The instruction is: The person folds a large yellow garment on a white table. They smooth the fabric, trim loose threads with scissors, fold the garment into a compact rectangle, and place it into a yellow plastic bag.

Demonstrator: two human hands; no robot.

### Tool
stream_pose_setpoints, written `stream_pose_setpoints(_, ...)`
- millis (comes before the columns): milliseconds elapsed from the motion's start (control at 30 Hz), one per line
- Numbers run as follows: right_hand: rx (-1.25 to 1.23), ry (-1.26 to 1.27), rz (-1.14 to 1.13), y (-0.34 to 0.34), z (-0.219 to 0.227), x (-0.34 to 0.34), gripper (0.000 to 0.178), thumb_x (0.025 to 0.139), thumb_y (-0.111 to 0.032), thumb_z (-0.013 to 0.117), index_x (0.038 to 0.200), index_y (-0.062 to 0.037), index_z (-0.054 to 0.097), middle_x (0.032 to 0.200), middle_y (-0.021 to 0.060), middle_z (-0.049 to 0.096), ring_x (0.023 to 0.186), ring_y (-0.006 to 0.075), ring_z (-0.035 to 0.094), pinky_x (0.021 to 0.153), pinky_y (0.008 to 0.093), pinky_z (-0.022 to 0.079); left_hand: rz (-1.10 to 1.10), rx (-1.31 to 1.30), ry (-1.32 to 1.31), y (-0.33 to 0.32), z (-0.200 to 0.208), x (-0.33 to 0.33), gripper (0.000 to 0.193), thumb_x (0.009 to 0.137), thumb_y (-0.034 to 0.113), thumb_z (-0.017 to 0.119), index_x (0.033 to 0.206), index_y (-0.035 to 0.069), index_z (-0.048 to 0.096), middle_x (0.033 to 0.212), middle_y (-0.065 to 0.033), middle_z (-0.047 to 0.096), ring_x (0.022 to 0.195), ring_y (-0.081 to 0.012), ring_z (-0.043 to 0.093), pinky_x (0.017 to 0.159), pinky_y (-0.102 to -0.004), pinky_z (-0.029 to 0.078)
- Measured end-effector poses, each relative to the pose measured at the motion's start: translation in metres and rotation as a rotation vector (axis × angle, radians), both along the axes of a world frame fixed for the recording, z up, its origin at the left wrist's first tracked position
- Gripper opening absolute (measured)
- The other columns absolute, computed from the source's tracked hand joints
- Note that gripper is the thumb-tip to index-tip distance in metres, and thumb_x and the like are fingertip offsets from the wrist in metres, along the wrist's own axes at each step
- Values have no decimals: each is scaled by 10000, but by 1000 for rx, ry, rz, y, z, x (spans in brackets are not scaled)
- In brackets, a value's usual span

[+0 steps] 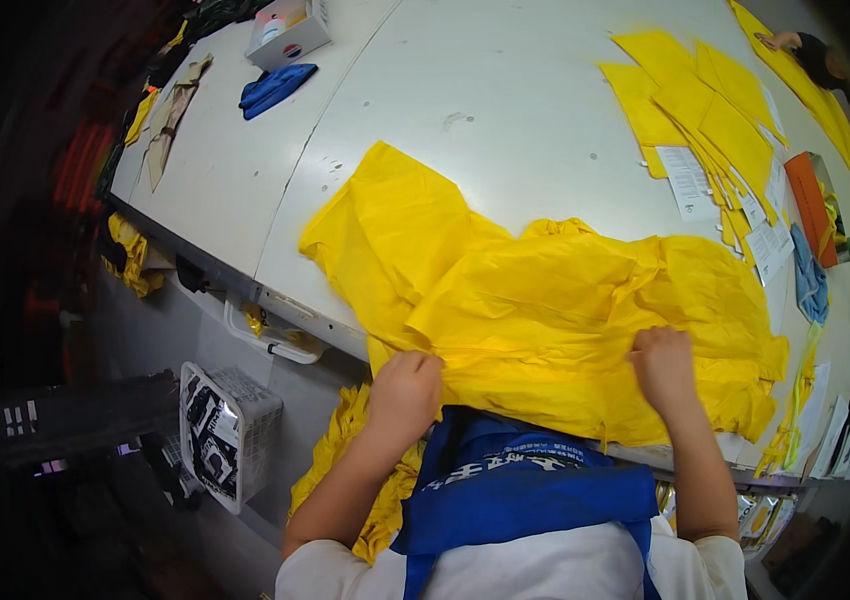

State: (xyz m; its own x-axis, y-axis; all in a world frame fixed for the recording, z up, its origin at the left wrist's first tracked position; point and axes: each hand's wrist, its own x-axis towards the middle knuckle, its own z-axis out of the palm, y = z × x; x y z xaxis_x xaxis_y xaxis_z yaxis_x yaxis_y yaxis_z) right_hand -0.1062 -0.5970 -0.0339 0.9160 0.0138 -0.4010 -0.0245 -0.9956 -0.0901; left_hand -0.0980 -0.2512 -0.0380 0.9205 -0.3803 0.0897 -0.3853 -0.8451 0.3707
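Observation:
A thin, crumpled yellow garment [545, 300] lies spread over the near side of the white table, its lower folds reaching the front edge. My left hand [407, 395] is closed on the garment's near edge, left of my body. Farther right, my right hand [663, 365] has its fingers closed on the same cloth. The stretch of fabric between both hands is drawn out and wrinkled. Part of the garment fans out to the far left. Whatever lies under the cloth is hidden.
Folded yellow pieces with white sheets [687, 182] lie at the far right. Beside them stands an orange box [811, 205] near a blue cloth [810, 275]. Another person's hand [773, 42] rests on yellow fabric. A blue folded cloth [277, 90] and white box [290, 38] sit far left.

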Motion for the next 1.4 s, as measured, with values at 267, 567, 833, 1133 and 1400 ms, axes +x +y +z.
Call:
stream_pose_setpoints(267,866,-401,690,140,-3,4,268,697,-127,689,952,-98,611,830,81,555,862,278,554,824,387,424,489,-1142,866,12,-5,-27,172,871,75,593,1028,10,566,955,-82,626,871,-152,614,785,-295,517)
stream_pose_setpoints(567,936,-366,592,142,9,-4,321,682,-86,667,997,-129,626,761,81,496,727,275,522,658,378,425,399,-2045,1100,14,-13,17,469,897,81,506,1346,36,379,1332,-126,480,1190,-255,497,1011,-409,408)
stream_pose_setpoints(833,773,-569,701,141,23,6,362,667,-68,659,1015,-166,649,742,66,478,690,258,491,621,371,401,324,-2207,912,9,1,37,600,825,-14,504,1393,93,342,1387,-143,408,1201,-305,480,1031,-461,377)
stream_pose_setpoints(1133,572,-689,798,145,37,9,313,712,-147,645,1024,-151,644,936,34,570,913,221,541,783,368,411,439,-1527,638,23,27,19,654,847,-127,506,1414,99,271,1321,-120,440,1153,-211,512,950,-336,462)
stream_pose_setpoints(1400,379,-633,1105,185,27,-9,141,749,-203,562,843,-131,640,865,4,542,989,169,501,900,328,369,444,-1752,781,16,24,10,702,846,-89,557,1429,152,250,1146,-127,553,988,-188,583,799,-298,524)
